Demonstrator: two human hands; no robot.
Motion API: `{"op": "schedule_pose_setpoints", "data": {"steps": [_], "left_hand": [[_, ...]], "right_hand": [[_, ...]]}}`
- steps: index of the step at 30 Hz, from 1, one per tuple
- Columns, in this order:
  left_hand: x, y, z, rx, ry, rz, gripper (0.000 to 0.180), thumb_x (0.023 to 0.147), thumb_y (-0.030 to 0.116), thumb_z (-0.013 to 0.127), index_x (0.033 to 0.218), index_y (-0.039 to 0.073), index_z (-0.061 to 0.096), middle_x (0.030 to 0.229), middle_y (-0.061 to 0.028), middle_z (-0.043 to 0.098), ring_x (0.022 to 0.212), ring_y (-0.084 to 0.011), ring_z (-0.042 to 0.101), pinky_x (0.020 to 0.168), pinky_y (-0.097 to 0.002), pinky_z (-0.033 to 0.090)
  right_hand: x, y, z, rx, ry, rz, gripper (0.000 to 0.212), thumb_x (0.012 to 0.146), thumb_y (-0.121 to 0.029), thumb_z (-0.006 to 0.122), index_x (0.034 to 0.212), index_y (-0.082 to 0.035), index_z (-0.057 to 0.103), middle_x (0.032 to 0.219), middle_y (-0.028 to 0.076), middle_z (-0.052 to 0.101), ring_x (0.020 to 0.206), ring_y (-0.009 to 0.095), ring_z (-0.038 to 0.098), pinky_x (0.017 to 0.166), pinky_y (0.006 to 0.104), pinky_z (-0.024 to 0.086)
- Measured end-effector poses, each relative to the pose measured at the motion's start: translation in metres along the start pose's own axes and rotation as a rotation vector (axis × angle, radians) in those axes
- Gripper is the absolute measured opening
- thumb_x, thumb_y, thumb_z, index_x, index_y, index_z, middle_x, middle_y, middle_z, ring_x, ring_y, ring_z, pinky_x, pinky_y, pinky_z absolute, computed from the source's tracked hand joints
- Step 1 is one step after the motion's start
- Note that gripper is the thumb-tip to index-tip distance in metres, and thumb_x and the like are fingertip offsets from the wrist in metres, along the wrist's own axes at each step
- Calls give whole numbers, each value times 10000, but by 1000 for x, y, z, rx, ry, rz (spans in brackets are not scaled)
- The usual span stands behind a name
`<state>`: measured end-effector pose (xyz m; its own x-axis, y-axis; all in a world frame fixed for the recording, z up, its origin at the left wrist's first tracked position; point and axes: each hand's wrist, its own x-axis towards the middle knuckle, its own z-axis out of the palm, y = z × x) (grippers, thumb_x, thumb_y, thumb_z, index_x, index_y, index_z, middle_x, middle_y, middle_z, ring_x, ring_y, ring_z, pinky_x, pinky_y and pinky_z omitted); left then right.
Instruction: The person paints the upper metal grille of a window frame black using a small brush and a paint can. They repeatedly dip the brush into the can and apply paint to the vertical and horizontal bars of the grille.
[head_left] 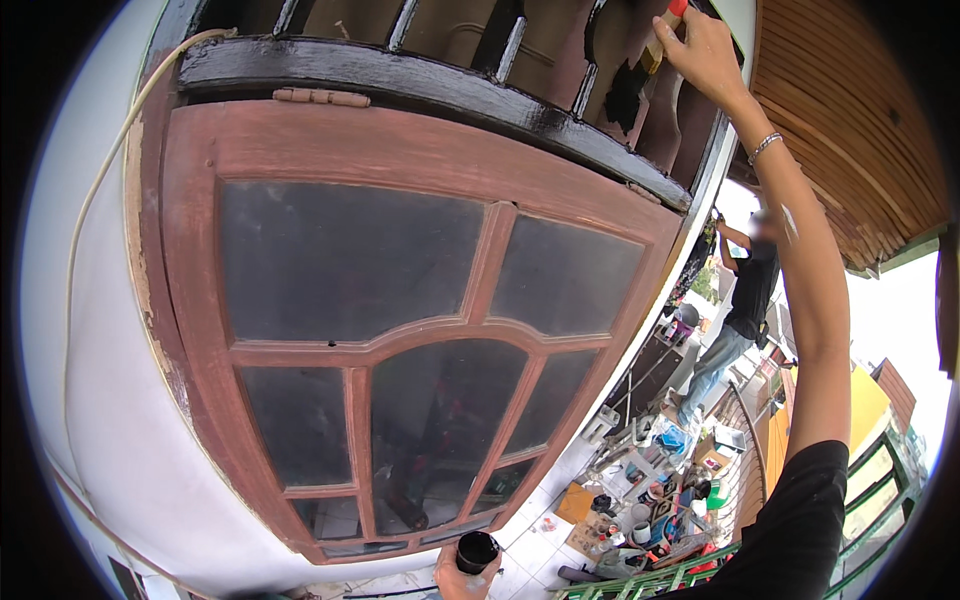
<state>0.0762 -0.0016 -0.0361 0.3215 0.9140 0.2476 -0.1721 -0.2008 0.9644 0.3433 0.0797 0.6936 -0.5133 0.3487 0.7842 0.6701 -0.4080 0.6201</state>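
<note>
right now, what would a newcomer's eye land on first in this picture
First, the reddish-brown glass-paned wooden panel filling the middle, below a black-coated slatted grille. Next, the right hand raised at upper right, holding a black-bristled paintbrush, and the left hand at the bottom edge with a dark cup. Beyond, at right, a person in jeans stands above floor clutter.

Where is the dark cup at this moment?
In the head view, the dark cup is at the lower edge, near the middle, held in the left hand, just below the bottom of the reddish-brown glazed panel.
</note>
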Motion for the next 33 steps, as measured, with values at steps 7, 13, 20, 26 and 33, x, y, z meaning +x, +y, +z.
{"op": "schedule_pose_setpoints", "data": {"steps": [7,13,20,26,33], "left_hand": [[6,4,-5,17,52,-16,541,712,251,946,1121,9,687,963,-159,748,857,-270,713,790,-388,565],[8,2,-6,77,48,15,551,707,246,945,1136,17,686,984,-164,746,876,-283,712,807,-396,564],[3,3,0,63,27,-8,563,708,236,954,1149,15,681,997,-160,749,888,-265,713,816,-385,567],[2,4,0,22,-14,-7,541,721,219,948,1141,5,681,978,-146,749,856,-232,702,800,-370,565],[3,7,-9,-47,-51,-63,592,701,181,963,1176,-5,661,1042,-106,735,923,-212,680,824,-354,560]], "right_hand": [[-14,-20,-12,164,-139,51,409,1003,-365,653,930,36,690,681,147,716,664,218,743,650,338,566],[-40,-44,-20,560,-123,253,425,961,-408,670,959,16,701,810,200,738,736,324,740,772,401,554],[-54,-27,-28,382,107,308,348,978,-365,695,1042,-25,734,784,109,765,714,198,747,710,309,550],[-110,-46,-20,383,237,458,284,991,-239,715,1051,38,716,860,120,772,757,156,762,683,256,547],[-145,-48,6,558,478,714,333,997,-259,687,1096,59,680,958,183,755,801,233,762,780,326,556]]}}
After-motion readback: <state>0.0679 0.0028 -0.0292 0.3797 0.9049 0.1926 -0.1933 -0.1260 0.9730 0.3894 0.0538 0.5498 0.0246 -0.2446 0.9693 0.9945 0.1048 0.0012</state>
